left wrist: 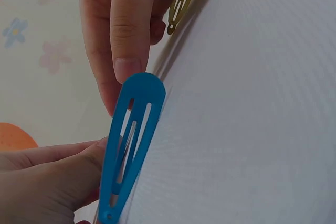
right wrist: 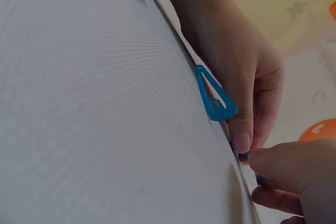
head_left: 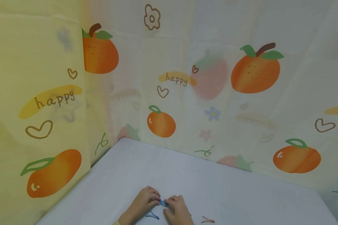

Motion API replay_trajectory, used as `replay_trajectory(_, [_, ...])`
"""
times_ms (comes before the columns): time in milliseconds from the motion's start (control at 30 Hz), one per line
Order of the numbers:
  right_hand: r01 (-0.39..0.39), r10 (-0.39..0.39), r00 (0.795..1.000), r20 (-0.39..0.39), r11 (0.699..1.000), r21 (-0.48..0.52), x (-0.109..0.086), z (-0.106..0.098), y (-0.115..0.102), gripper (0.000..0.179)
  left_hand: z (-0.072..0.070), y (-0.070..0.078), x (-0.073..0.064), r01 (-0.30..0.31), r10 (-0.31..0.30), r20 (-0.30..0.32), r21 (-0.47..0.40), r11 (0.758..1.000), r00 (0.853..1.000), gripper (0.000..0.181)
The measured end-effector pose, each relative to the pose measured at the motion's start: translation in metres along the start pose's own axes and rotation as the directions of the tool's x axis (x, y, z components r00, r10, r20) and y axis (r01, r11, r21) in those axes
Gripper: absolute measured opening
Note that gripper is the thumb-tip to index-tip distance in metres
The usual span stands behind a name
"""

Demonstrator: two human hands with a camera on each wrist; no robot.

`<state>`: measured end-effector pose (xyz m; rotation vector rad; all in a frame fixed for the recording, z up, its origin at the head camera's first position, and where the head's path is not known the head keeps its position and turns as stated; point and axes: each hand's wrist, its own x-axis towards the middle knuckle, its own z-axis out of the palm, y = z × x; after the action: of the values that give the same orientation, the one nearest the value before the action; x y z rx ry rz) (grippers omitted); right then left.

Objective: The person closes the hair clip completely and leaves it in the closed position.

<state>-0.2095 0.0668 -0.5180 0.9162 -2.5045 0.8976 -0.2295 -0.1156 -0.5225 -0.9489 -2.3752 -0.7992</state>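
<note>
Bottom centre, left hand (head_left: 145,199) and right hand (head_left: 178,210) pinch opposite ends of a blue clip (head_left: 163,203) — likely to steady it.

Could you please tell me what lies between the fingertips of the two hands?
In the head view, what looks like a blue hair clip is there, pinched between the left hand and the right hand.

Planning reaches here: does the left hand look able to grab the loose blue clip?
Probably not yet: the loose blue clip lies close, but the left hand pinches a blue item.
</note>
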Motion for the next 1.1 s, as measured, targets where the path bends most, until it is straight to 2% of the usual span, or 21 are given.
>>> replay_trajectory(233, [-0.013, 0.014, 1.000, 0.025, 1.000, -0.006, 0.001, -0.003, -0.002, 0.026, 0.001, -0.001, 0.000, 0.044, -0.044, 0.009, -0.016, 0.999, 0.999, 0.006])
replay_trajectory(467, [-0.022, 0.024, 0.998, 0.059, 0.999, -0.038, 0.002, -0.004, -0.002, 0.024, 0.003, -0.002, 0.000, 0.100, -0.098, 0.020, -0.099, 0.990, 0.995, 0.007])
replay_trajectory(633, [0.017, -0.015, 0.999, 0.036, 0.998, -0.059, 0.001, 0.000, 0.002, 0.025, 0.003, -0.002, -0.002, 0.094, -0.092, 0.028, -0.078, 0.993, 0.995, 0.009])
replay_trajectory(767, [0.085, -0.092, 0.994, -0.059, 0.991, -0.101, 0.001, 0.003, 0.005, 0.024, 0.004, -0.001, -0.002, 0.032, -0.033, -0.014, -0.055, 0.998, 0.999, 0.006])
replay_trajectory(867, [0.071, -0.087, 0.981, -0.176, 0.993, -0.096, 0.004, -0.002, 0.004, 0.019, 0.004, -0.001, -0.001, 0.005, -0.007, -0.040, -0.053, 0.999, 0.999, 0.004])
replay_trajectory(1000, [0.016, -0.026, 0.945, -0.326, 0.999, -0.034, 0.007, -0.019, 0.001, 0.016, 0.003, 0.000, -0.001, 0.057, -0.058, -0.011, -0.071, 0.996, 0.998, 0.004])
replay_trajectory(1100, [0.035, -0.050, 0.923, -0.381, 0.998, -0.047, 0.002, -0.033, 0.004, 0.017, 0.003, 0.000, -0.002, 0.112, -0.110, 0.024, -0.080, 0.990, 0.994, 0.004])
